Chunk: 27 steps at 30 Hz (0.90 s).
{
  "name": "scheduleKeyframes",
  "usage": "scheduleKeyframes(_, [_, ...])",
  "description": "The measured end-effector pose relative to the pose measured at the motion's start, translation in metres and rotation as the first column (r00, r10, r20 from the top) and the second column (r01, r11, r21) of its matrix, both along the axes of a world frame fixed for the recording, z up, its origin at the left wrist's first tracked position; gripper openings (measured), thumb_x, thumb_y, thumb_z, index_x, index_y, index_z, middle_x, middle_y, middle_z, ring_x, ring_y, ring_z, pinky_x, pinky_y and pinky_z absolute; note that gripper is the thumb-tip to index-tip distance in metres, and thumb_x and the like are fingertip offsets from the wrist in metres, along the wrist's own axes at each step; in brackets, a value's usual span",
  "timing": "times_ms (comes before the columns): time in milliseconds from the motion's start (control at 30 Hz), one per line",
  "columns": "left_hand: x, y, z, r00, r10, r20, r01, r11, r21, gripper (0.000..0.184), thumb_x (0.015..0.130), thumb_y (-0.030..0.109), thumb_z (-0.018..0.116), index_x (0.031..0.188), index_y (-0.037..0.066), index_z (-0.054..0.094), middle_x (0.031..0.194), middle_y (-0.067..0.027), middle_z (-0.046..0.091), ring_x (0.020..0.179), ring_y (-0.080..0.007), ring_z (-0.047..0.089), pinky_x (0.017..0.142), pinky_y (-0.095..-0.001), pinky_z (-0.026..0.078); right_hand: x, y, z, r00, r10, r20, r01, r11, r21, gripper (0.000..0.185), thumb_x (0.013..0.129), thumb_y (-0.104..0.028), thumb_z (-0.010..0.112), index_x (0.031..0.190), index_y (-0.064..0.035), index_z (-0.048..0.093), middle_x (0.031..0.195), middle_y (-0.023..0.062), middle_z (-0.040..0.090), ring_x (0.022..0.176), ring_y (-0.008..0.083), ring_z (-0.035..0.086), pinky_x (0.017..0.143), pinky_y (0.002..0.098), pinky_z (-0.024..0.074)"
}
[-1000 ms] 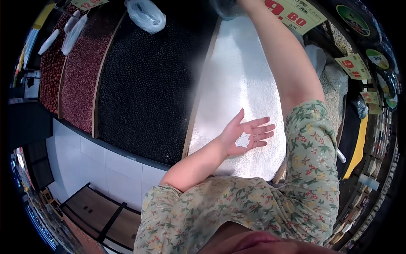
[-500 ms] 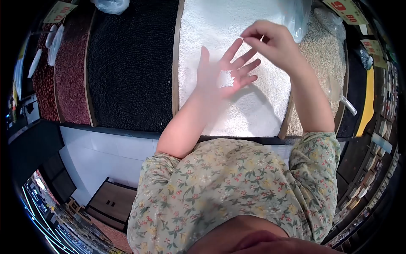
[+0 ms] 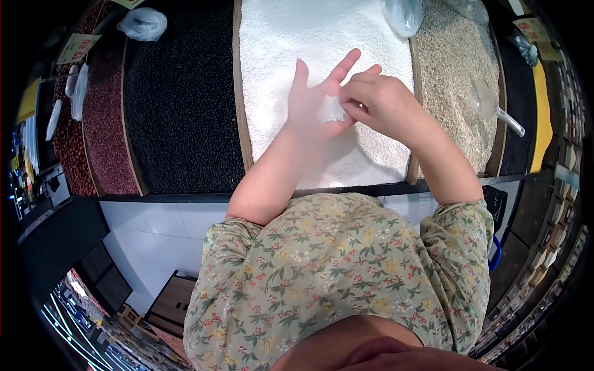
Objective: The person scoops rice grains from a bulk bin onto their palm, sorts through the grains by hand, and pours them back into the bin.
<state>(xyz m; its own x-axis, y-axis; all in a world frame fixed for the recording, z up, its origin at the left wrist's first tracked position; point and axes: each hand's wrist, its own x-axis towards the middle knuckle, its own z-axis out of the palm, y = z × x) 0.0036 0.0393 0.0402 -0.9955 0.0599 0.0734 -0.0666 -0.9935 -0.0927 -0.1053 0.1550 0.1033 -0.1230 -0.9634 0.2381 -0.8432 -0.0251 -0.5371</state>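
Note:
My left hand [image 3: 314,99] is held palm up with its fingers spread over a bin of white rice [image 3: 272,55]. A small patch of rice grains [image 3: 331,110] lies on its palm; a hazy blur covers part of this hand and wrist. My right hand [image 3: 387,105] comes in from the right, thumb and fingers pinched together at the edge of those grains. It partly covers the left hand's outer fingers. What sits between the pinched fingertips is too small to make out.
Left of the rice, behind a wooden divider [image 3: 242,93], is a bin of black grains [image 3: 179,111], then reddish grains [image 3: 108,142]. Beige grains [image 3: 455,55] with a clear scoop [image 3: 510,122] lie right. Plastic bags [image 3: 142,25] and a price sign [image 3: 77,48] stand over the bins.
My right hand has moved down from the left hand's fingertips to the grains in its palm, still pinched. My left hand stays palm up. The view has shifted slightly.

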Motion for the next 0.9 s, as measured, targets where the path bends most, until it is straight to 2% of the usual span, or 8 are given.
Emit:
scheduleKeyframes(133, [0.001, 0.002, 0.004, 0.999, 0.013, 0.038, -0.008, 0.993, -0.117, 0.092, 0.084, 0.079, 0.018, 0.153, 0.019, 0.011, 0.156, -0.0234, 0.007, 0.142, -0.0409, 0.017, 0.111, -0.0576, 0.023, 0.001, -0.002, 0.0, 0.999, 0.009, -0.04, -0.006, 0.998, 0.066, 0.012, 0.071, -0.007, 0.07, 0.079, -0.0046, 0.061, 0.073, 0.0087, 0.061, 0.064, 0.0255, 0.062, 0.057, 0.0344, 0.0499])
scheduleKeyframes(200, [0.003, 0.001, 0.006, 0.993, 0.102, -0.051, -0.105, 0.654, -0.749, 0.092, 0.084, 0.079, 0.019, 0.153, 0.018, 0.012, 0.155, -0.0237, 0.009, 0.142, -0.0407, 0.017, 0.112, -0.0572, 0.022, 0.004, -0.003, 0.003, 0.999, -0.009, -0.05, 0.012, 0.998, 0.063, 0.012, 0.071, -0.006, 0.07, 0.079, -0.0045, 0.061, 0.073, 0.0087, 0.061, 0.064, 0.0254, 0.061, 0.056, 0.0339, 0.0496])
scheduleKeyframes(233, [0.003, -0.001, 0.007, 0.993, 0.107, -0.053, -0.11, 0.653, -0.749, 0.092, 0.084, 0.079, 0.019, 0.153, 0.018, 0.012, 0.155, -0.0237, 0.009, 0.142, -0.0407, 0.017, 0.112, -0.0572, 0.022, 0.005, -0.004, 0.003, 0.998, -0.03, -0.056, 0.033, 0.998, 0.061, 0.013, 0.071, -0.005, 0.07, 0.079, -0.0045, 0.06, 0.073, 0.0086, 0.06, 0.063, 0.0253, 0.061, 0.056, 0.0333, 0.0493])
scheduleKeyframes(300, [0.004, -0.002, 0.009, 0.992, 0.067, 0.107, -0.053, 0.991, -0.123, 0.09, 0.086, 0.078, 0.018, 0.152, 0.018, 0.017, 0.154, -0.0229, 0.015, 0.14, -0.0409, 0.022, 0.111, -0.0569, 0.022, 0.003, -0.005, 0.004, 0.997, -0.057, 0.05, 0.054, 0.996, 0.068, 0.013, 0.072, -0.002, 0.069, 0.079, -0.0039, 0.059, 0.075, 0.008, 0.06, 0.062, 0.0228, 0.06, 0.055, 0.031, 0.0484])
scheduleKeyframes(400, [0.008, -0.015, -0.009, 0.971, 0.142, 0.194, -0.151, 0.988, 0.034, 0.087, 0.087, 0.076, 0.018, 0.15, 0.017, 0.022, 0.153, -0.0214, 0.022, 0.137, -0.0417, 0.027, 0.111, -0.058, 0.023, -0.002, -0.002, 0.007, 0.964, -0.134, 0.228, 0.126, 0.991, 0.048, 0.012, 0.071, -0.001, 0.067, 0.081, -0.0027, 0.059, 0.077, 0.0075, 0.061, 0.064, 0.021, 0.06, 0.056, 0.0291, 0.0483])
scheduleKeyframes(567, [0.011, -0.01, -0.003, 0.955, 0.103, 0.28, -0.081, 0.993, -0.089, 0.083, 0.089, 0.074, 0.02, 0.15, 0.017, 0.024, 0.153, -0.0206, 0.022, 0.135, -0.044, 0.029, 0.109, -0.0616, 0.022, -0.007, 0.008, -0.004, 0.704, -0.303, 0.642, 0.296, 0.947, 0.122, 0.008, 0.076, 0.003, 0.064, 0.082, -0.0005, 0.06, 0.081, 0.0024, 0.064, 0.071, 0.0092, 0.06, 0.058, 0.0227, 0.0494])
scheduleKeyframes(633, [0.008, -0.013, -0.004, 0.917, 0.261, 0.303, -0.183, 0.947, -0.263, 0.083, 0.089, 0.074, 0.02, 0.15, 0.018, 0.023, 0.153, -0.0205, 0.02, 0.136, -0.0452, 0.027, 0.108, -0.0624, 0.022, -0.008, 0.011, -0.005, 0.672, -0.308, 0.674, 0.287, 0.947, 0.146, 0.007, 0.08, 0.004, 0.062, 0.085, -0.0004, 0.061, 0.085, 0.0018, 0.063, 0.076, 0.0077, 0.06, 0.063, 0.0216, 0.0502])
scheduleKeyframes(900, [0.006, -0.018, -0.006, 0.964, 0.162, 0.209, -0.14, 0.983, -0.118, 0.085, 0.088, 0.075, 0.017, 0.151, 0.018, 0.017, 0.155, -0.0186, 0.016, 0.14, -0.0423, 0.018, 0.108, -0.0591, 0.026, -0.003, 0.013, -0.01, 0.586, -0.259, 0.768, 0.257, 0.958, 0.128, 0.008, 0.082, 0.003, 0.062, 0.09, 0.0011, 0.062, 0.092, 0.0036, 0.063, 0.084, 0.0103, 0.062, 0.069, 0.0219, 0.0503])
